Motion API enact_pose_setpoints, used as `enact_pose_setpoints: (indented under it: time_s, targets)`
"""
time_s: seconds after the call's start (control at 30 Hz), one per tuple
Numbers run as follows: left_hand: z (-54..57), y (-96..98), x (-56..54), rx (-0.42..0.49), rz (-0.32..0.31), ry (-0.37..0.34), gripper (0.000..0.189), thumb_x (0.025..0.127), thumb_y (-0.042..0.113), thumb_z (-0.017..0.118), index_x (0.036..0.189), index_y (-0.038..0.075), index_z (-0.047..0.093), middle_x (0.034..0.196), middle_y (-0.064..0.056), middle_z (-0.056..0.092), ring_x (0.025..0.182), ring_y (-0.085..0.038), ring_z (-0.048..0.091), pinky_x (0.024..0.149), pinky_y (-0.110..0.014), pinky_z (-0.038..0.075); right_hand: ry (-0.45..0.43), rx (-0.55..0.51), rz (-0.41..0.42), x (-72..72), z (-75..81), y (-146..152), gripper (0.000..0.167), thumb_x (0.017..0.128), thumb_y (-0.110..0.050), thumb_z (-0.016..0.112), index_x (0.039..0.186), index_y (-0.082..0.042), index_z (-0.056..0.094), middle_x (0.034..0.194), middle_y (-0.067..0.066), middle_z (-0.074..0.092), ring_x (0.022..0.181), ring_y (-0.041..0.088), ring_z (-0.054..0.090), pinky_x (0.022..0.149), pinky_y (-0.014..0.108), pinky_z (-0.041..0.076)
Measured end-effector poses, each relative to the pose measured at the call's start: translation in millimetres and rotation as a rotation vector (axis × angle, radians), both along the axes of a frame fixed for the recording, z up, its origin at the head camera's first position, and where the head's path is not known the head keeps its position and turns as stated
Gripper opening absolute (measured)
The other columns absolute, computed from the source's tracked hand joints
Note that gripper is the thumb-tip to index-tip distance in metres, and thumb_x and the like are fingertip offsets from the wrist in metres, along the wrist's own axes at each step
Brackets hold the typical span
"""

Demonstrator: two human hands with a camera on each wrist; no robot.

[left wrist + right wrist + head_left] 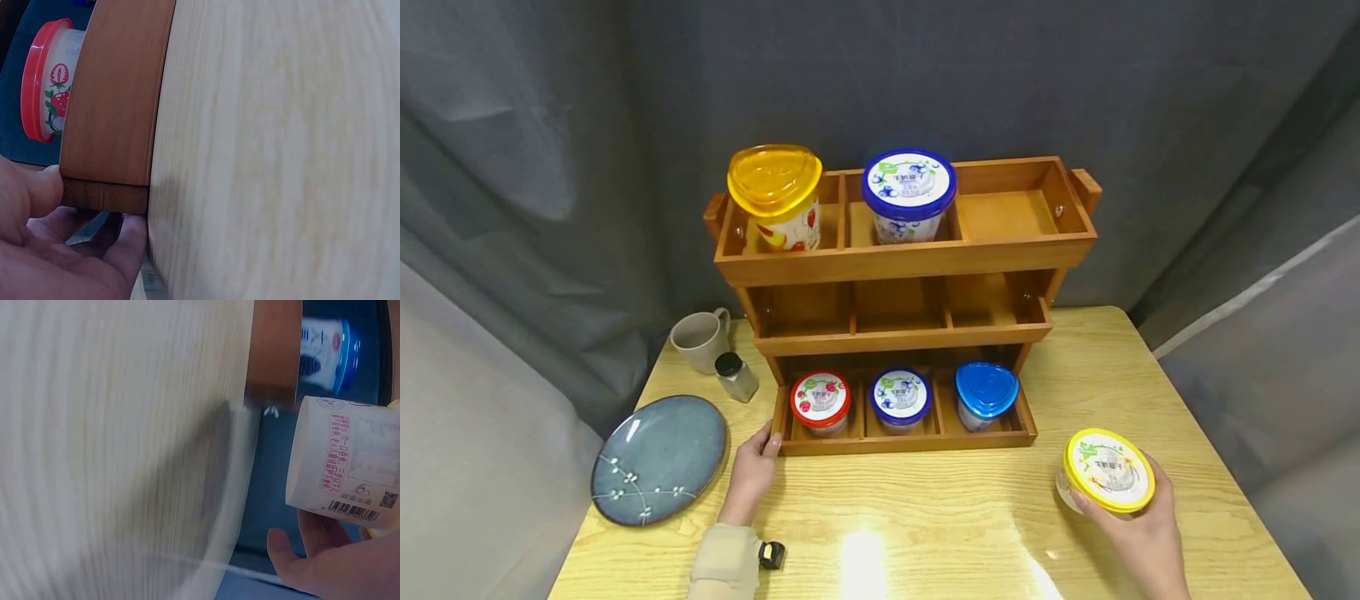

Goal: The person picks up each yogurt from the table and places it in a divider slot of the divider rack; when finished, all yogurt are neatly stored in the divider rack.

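My left hand [754, 468] grips the left front corner of the bottom tier of a three-tier wooden rack [906, 446]. In the left wrist view, the thumb lies against the corner and the fingers reach round its end. Off to the right, my right hand [1146, 533] holds a tub with a yellow lid [1108, 471], apart from the rack. Its printed side and barcode show in the right wrist view. The bottom tier carries a red-lidded tub [821, 400], a blue-lidded tub [901, 397] and a tub with a shiny blue lid [987, 390].
The top tier holds an orange-lidded tub [775, 187] and a larger blue-lidded tub [910, 187]. Left of the rack are a grey mug [700, 340], a black-capped jar [737, 379] and a blue-grey plate [662, 454]. Grey curtains [887, 75] surround the table.
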State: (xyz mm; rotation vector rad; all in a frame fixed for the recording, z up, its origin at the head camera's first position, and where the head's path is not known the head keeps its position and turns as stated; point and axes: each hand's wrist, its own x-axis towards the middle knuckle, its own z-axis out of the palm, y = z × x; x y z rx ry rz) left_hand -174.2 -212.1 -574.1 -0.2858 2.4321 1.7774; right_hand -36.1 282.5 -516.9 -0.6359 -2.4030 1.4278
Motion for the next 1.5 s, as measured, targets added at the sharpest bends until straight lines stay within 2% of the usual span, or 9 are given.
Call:
enact_pose_setpoints:
  time_s: [0.1,0.17,0.27,0.33,0.43,0.93,1.13,1.3,1.5]
  targets:
    - [-0.2,-0.7,-0.2,0.003,0.001,-0.001,0.052,0.107,0.019,0.046,0.152,-0.003,0.033,0.149,-0.027,0.040,0.137,-0.040,0.037,0.111,-0.051,0.033,-0.005,0.004,-0.011,2.9,3.6,-15,0.113,0.071,-0.020,0.093,0.157,-0.014,0.019,0.143,0.010,0.036,0.121,0.018,0.041,0.091,0.007,0.030]
    - [-0.6,-1.1,-0.5,0.006,-0.005,-0.002,0.053,0.107,0.020,0.046,0.153,-0.003,0.032,0.150,-0.027,0.039,0.138,-0.040,0.037,0.111,-0.051,0.033,-0.012,0.007,-0.005,4.5,6.0,-24,0.117,0.069,-0.022,0.094,0.157,-0.016,0.018,0.145,0.011,0.035,0.125,0.024,0.040,0.099,0.016,0.030]
    - [-1.0,-1.0,-0.6,0.012,-0.006,-0.006,0.053,0.107,0.020,0.046,0.153,-0.003,0.031,0.151,-0.026,0.038,0.138,-0.039,0.036,0.111,-0.050,0.033,-0.010,-0.012,0.018,5.2,9.6,-37,0.121,0.067,-0.023,0.095,0.158,-0.015,0.015,0.147,0.014,0.035,0.129,0.032,0.038,0.109,0.038,0.029]
    - [-1.2,-1.1,-0.5,0.008,-0.008,-0.003,0.053,0.107,0.020,0.046,0.153,-0.003,0.031,0.150,-0.026,0.038,0.138,-0.039,0.036,0.111,-0.051,0.033,-0.021,-0.013,0.040,5.5,11.3,-45,0.124,0.066,-0.026,0.096,0.159,-0.015,0.013,0.147,0.017,0.035,0.131,0.036,0.036,0.109,0.052,0.028]
    - [-1.3,-1.2,-0.7,0.003,-0.004,-0.001,0.052,0.107,0.020,0.046,0.153,-0.002,0.032,0.150,-0.025,0.039,0.137,-0.039,0.038,0.111,-0.050,0.033,-0.032,-0.020,0.074,4.4,13.4,-58,0.128,0.064,-0.029,0.096,0.159,-0.014,0.012,0.148,0.020,0.036,0.134,0.040,0.034,0.108,0.062,0.027]
    - [-2.2,-2.1,0.0,0.008,-0.004,0.001,0.052,0.107,0.020,0.047,0.153,-0.001,0.033,0.150,-0.024,0.039,0.136,-0.039,0.039,0.110,-0.051,0.034,-0.046,-0.023,0.200,2.3,24.1,-103,0.123,0.061,-0.031,0.097,0.156,-0.014,0.020,0.146,0.017,0.041,0.132,0.036,0.039,0.106,0.062,0.029]
    - [-1.3,-1.5,-0.9,0.011,-0.002,-0.005,0.053,0.107,0.022,0.047,0.153,0.000,0.033,0.151,-0.023,0.039,0.137,-0.038,0.038,0.111,-0.050,0.033,-0.027,-0.023,0.212,5.1,37.2,-112,0.125,0.060,-0.031,0.098,0.156,-0.015,0.019,0.145,0.014,0.042,0.129,0.033,0.040,0.105,0.056,0.030]
    - [-0.8,-1.1,-1.3,0.015,-0.004,-0.011,0.053,0.107,0.021,0.047,0.153,0.000,0.032,0.151,-0.023,0.039,0.138,-0.038,0.037,0.111,-0.050,0.033,0.032,0.007,0.216,5.8,50.4,-116,0.125,0.058,-0.028,0.099,0.156,-0.017,0.022,0.145,0.013,0.044,0.126,0.031,0.043,0.101,0.052,0.033]
    - [-1.2,-1.6,-0.5,0.019,-0.009,-0.008,0.053,0.107,0.022,0.046,0.153,0.000,0.032,0.153,-0.023,0.036,0.138,-0.039,0.036,0.112,-0.051,0.032,0.084,0.044,0.208,5.2,69.3,-118,0.124,0.058,-0.026,0.099,0.156,-0.018,0.023,0.144,0.014,0.045,0.127,0.031,0.043,0.101,0.054,0.033]
